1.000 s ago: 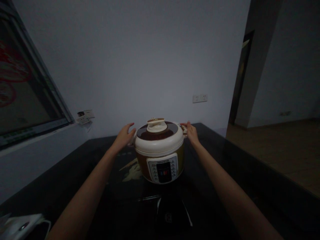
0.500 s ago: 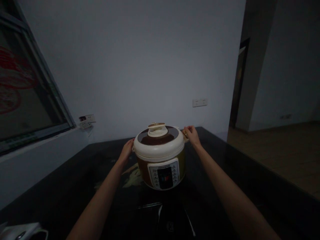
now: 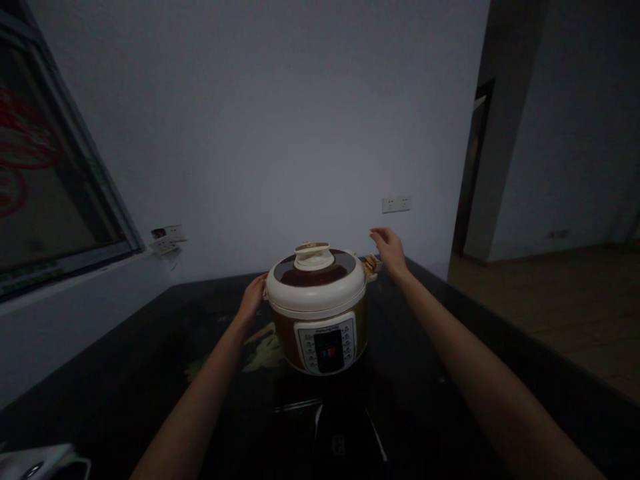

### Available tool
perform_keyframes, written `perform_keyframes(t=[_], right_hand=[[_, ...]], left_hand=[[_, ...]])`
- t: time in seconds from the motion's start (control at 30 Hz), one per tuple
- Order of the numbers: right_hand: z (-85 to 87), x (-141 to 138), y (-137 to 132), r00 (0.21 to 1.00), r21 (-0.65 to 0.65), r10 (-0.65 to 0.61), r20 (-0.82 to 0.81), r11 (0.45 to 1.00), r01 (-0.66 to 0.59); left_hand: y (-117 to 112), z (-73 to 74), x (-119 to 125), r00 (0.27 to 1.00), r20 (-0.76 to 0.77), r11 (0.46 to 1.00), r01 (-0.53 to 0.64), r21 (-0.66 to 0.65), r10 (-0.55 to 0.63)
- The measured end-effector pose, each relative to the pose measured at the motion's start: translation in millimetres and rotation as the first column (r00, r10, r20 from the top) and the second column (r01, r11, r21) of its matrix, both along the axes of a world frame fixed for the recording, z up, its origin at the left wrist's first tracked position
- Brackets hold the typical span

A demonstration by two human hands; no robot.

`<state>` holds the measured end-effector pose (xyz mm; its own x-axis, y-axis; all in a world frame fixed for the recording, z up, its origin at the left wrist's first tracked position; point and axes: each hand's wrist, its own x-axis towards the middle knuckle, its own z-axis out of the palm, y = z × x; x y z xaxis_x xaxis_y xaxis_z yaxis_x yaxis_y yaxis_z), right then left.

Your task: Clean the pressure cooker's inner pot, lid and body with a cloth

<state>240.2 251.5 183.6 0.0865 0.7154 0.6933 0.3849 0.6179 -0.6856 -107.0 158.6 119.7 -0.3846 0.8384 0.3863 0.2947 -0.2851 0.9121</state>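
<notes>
An electric pressure cooker [image 3: 316, 320] stands upright on the dark glossy table [image 3: 425, 400]. Its cream lid [image 3: 320, 298] is on, with a knob handle [image 3: 313, 257] on top and a button panel facing me. My left hand [image 3: 253, 298] is closed around the grip on the cooker's left side; its fingertips are partly hidden behind the body. Just above and right of the brown-and-cream side piece [image 3: 371, 267], my right hand [image 3: 389, 250] hovers in the air, touching nothing, its fingers loosely bent and apart.
Behind the table rises a pale wall with a double socket [image 3: 396, 204]. More sockets [image 3: 167, 239] sit by the window [image 3: 60, 167] at left. A whitish object [image 3: 37, 463] lies at the lower left corner. A doorway [image 3: 473, 173] and wooden floor appear at right.
My right hand has let go of the cooker's right side piece and lifted up, slightly to the right. My left hand stays at the left grip. The view has shifted a little.
</notes>
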Motion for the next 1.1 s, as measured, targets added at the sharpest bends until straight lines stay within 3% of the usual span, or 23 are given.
perform_keyframes(t=[0.1,0.2,0.37,0.5,0.7,1.1], right_hand=[[35.6,-39,-15,0.948,0.1,0.088,0.306,0.987,-0.124],[55.0,-84,-27,0.77,0.113,0.122,0.626,0.963,-0.244],[62.8,-125,-29,0.422,0.069,0.044,0.906,0.966,-0.25],[66.2,-128,-32,0.265,0.101,-0.043,0.963,0.973,-0.208],[68.9,-129,-44,0.189,0.142,-0.112,0.976,0.978,-0.152],[63.2,-138,-45,0.197,0.175,-0.165,0.966,0.984,-0.036]], left_hand=[[1,-0.1,0,1.0,0.001,1.0,0.012,0.005,-0.012],[2,-1.1,-1,1.0,-0.003,1.0,0.013,0.008,-0.013],[4,-4.1,-4,1.0,-0.031,1.0,0.0,0.015,0.001],[5,-5.9,-5,0.999,-0.048,1.0,0.007,0.025,-0.006],[8,-5.6,-6,0.999,-0.046,1.0,-0.019,0.014,0.02],[8,-6.6,-5,0.999,-0.048,1.0,-0.016,0.012,0.016]])
